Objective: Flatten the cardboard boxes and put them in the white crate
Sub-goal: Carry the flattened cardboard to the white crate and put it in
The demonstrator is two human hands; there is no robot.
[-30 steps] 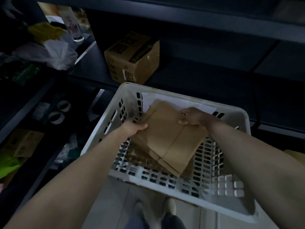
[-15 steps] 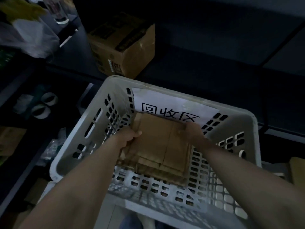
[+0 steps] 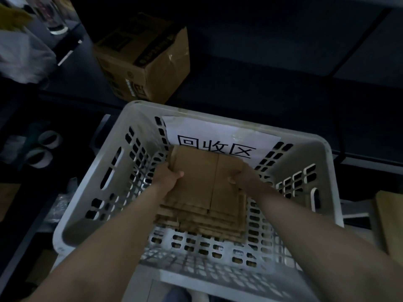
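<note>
A flattened brown cardboard box (image 3: 207, 179) lies low inside the white perforated crate (image 3: 327, 171), on top of a stack of other flattened cardboard (image 3: 202, 223). My left hand (image 3: 168, 177) grips its left edge, thumb on top. On the right edge my right hand (image 3: 242, 178) grips it the same way. Both forearms reach down into the crate from the near side. A white paper sign with black characters (image 3: 218, 138) is stuck to the crate's far inner wall.
An assembled cardboard box with black print (image 3: 141, 59) stands on the dark shelf behind the crate. Tape rolls (image 3: 43, 149) lie on a lower shelf at left, a white plastic bag (image 3: 21, 57) above them. Another cardboard piece (image 3: 390, 219) shows at the right edge.
Both hands have lowered the flattened box from above the crate's rim down onto the stack inside. The view has tilted and moved closer over the crate.
</note>
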